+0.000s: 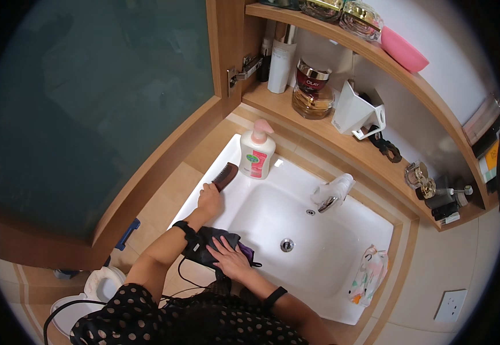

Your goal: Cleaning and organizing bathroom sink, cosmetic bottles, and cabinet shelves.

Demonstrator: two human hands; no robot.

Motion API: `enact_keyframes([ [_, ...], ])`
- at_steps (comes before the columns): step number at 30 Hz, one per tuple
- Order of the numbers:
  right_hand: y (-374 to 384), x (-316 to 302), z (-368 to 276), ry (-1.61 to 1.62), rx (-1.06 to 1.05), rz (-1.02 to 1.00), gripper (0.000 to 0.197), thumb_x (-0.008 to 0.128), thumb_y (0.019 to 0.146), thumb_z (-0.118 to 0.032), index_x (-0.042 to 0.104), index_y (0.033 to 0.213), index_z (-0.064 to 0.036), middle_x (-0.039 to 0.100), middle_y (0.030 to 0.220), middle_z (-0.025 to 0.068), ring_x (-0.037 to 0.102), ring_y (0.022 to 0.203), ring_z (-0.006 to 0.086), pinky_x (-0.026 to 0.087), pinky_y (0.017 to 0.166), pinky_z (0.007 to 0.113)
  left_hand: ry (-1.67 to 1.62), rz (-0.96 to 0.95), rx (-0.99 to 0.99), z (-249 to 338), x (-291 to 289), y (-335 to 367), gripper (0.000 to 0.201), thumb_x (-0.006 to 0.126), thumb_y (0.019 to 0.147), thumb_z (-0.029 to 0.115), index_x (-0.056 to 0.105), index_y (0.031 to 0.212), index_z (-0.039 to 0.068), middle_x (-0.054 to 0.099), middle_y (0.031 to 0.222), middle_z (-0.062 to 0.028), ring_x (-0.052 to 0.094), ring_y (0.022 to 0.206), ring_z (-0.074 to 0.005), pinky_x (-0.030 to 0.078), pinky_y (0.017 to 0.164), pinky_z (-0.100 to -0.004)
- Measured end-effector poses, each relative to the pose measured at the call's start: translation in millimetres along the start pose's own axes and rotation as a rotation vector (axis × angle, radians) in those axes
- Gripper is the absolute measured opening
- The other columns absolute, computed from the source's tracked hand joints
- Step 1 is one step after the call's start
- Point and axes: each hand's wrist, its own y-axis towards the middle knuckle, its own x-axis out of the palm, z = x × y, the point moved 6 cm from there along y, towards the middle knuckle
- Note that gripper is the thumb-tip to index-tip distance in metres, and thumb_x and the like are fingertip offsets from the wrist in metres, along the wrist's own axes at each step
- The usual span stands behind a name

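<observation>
My left hand point(208, 201) is closed around a dark brown comb point(225, 176), at the left rim of the white sink point(342, 299). The comb's toothed part points away from me, beside a pump bottle point(257, 150) with a pink top. My right hand point(231, 261) lies with fingers spread on a dark cloth-like bundle point(204, 246) at the sink's near left edge. A bit of purple shows beside the fingers. What the bundle is, or whether anything is under the palm, I cannot tell.
A wooden cabinet door point(152, 155) stands open on the left. Curved shelves point(345, 129) hold jars, bottles and a white holder point(359, 109) above the faucet point(333, 192). A patterned cloth point(369, 275) lies on the sink's right rim. A cord point(184, 276) hangs near me.
</observation>
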Motion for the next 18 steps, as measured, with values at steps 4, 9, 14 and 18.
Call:
enact_keyframes([
  [4, 36.9, -14.5, 13.0, -0.115, -0.045, -0.018, 0.065, 0.062, 0.086, -0.035, 0.037, 0.144, -0.0248, 0.023, 0.156, 0.0045, 0.022, 0.143, 0.0263, 0.031, 0.108, 0.054, -0.274, 0.062, -0.145, -58.6, 12.4, 10.6, 0.031, 0.053, 0.079, 0.008, 0.048, 0.107, -0.005, 0.058, 0.100, -0.0272, 0.061, 0.090, -0.0430, 0.050, 0.079, -0.0499],
  [9, 97.9, -63.0, 80.4, -0.184, 0.103, 0.099, 0.065, 0.061, 0.086, -0.036, 0.035, 0.145, -0.0250, 0.025, 0.155, 0.0064, 0.022, 0.143, 0.0263, 0.029, 0.107, 0.059, -0.631, 0.236, -0.052, -15.1, -73.6, 5.0, 0.022, 0.062, 0.083, 0.015, 0.052, 0.097, 0.001, 0.059, 0.078, -0.0202, 0.062, 0.078, -0.0377, 0.047, 0.066, -0.0461],
  [14, 125.8, -75.9, 89.5, -0.145, 0.351, 0.187, 0.064, 0.057, 0.089, -0.034, 0.031, 0.147, -0.0244, 0.019, 0.157, 0.0087, 0.018, 0.144, 0.0300, 0.024, 0.109, 0.059, -1.029, 0.267, 0.043, 48.0, -128.7, 33.7, 0.037, 0.082, 0.071, 0.013, 0.062, 0.100, 0.002, 0.039, 0.064, 0.0072, 0.037, 0.058, -0.0051, 0.030, 0.051, -0.0233],
  [18, 110.5, -31.8, 42.5, -0.230, 0.191, 0.154, 0.067, 0.059, 0.086, -0.032, 0.032, 0.147, -0.0242, 0.019, 0.157, 0.0095, 0.018, 0.144, 0.0301, 0.022, 0.109, 0.060, -1.147, 0.227, -0.001, 61.6, -139.0, 62.1, 0.050, 0.087, 0.067, 0.018, 0.065, 0.108, 0.001, 0.039, 0.064, 0.0086, 0.037, 0.057, -0.0039, 0.030, 0.050, -0.0222],
])
